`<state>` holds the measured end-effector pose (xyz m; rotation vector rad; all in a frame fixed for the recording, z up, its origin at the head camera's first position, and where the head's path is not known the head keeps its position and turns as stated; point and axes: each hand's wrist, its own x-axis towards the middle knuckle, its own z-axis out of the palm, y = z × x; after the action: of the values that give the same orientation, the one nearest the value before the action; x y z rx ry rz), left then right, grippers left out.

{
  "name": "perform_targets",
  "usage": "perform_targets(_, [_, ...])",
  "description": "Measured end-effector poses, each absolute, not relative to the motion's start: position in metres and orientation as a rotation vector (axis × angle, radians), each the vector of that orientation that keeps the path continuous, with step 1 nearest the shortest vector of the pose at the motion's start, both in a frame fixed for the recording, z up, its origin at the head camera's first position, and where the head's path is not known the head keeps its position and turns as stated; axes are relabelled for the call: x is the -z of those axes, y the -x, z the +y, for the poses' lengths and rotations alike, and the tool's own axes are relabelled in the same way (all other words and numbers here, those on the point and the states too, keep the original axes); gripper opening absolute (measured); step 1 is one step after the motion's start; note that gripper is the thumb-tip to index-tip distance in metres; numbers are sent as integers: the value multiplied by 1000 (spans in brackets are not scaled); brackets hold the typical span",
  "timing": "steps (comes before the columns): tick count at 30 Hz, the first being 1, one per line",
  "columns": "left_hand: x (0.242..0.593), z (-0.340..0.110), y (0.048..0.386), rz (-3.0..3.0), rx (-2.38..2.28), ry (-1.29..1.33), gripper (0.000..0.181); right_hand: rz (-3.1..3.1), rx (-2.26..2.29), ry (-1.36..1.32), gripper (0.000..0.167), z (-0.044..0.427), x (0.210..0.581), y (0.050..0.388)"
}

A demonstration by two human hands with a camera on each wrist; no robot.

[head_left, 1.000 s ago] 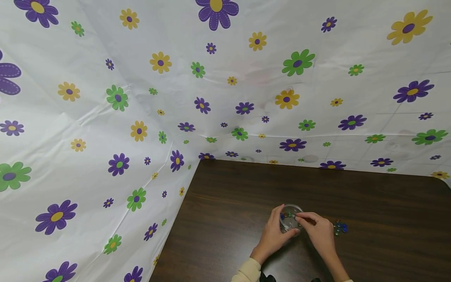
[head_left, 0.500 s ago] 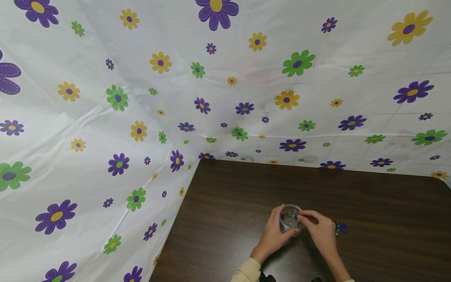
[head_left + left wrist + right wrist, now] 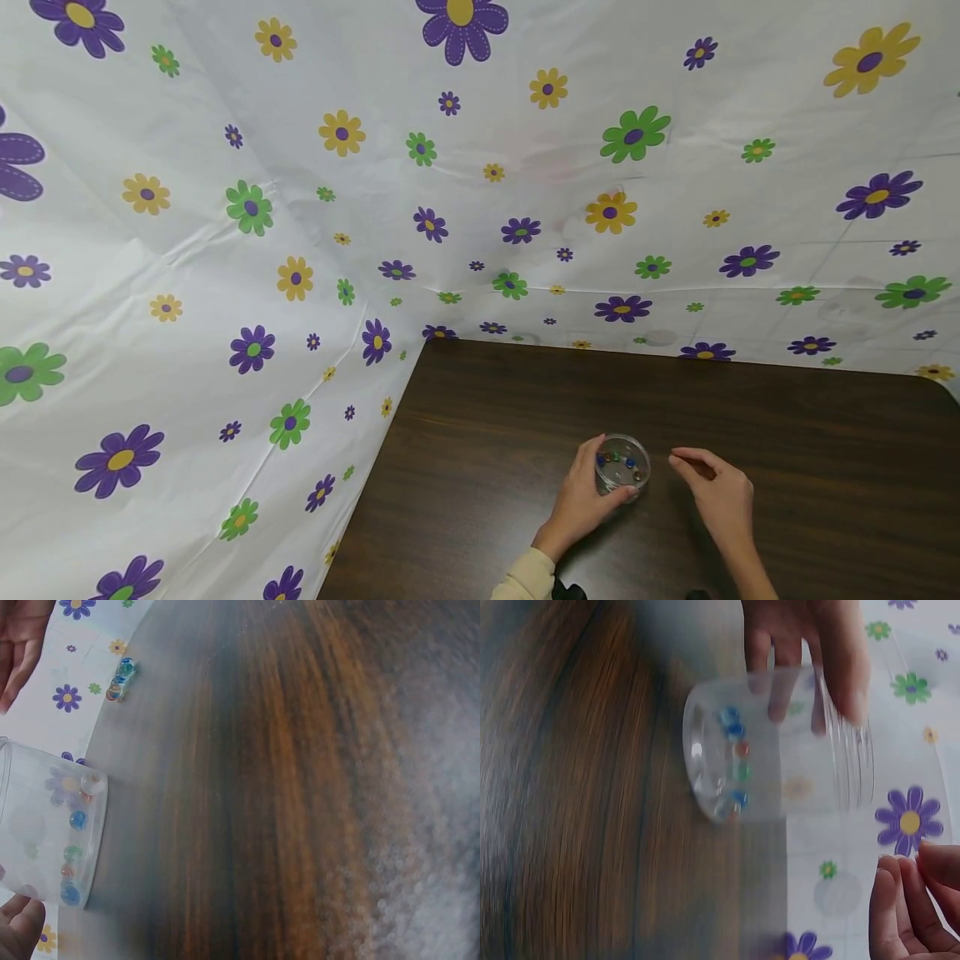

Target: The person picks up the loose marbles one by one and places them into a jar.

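My left hand (image 3: 581, 496) grips a clear round plastic jar (image 3: 622, 477) by its side, fingers behind and thumb in front. Several coloured glass marbles (image 3: 739, 750), blue, red, green and clear, lie in the bottom of the jar. To the right of the jar, apart from it, is my right hand (image 3: 716, 492). Its thumb and fingers are loosely bent with the fingertips close together, and nothing shows between them in the right wrist view. A small group of loose marbles (image 3: 121, 680) lies on the table; in the head view my right hand hides it.
The dark wood-grain table (image 3: 480, 433) carries the jar and the loose marbles. A white sheet with printed flowers (image 3: 300, 208) hangs along its back and left edges.
My right hand has moved away from the jar's rim to the right, over the loose marbles. A blue marble shows in the jar where the fingers were. The left hand and jar stay put.
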<state>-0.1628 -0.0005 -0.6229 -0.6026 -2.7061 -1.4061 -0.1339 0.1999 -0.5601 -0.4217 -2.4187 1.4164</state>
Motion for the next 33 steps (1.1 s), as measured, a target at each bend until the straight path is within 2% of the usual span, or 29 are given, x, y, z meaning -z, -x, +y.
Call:
perform_targets(5, [622, -1, 162, -2716, 1407, 592, 85, -2435, -1394, 477, 20, 216, 564, 130])
perform_targets(23, [621, -1, 161, -2698, 1366, 599, 84, -2482, -1241, 666, 18, 251, 590, 124])
perform_targets(33, [622, -1, 160, -2695, 1362, 600, 84, -2582, -1196, 608, 16, 259, 601, 120])
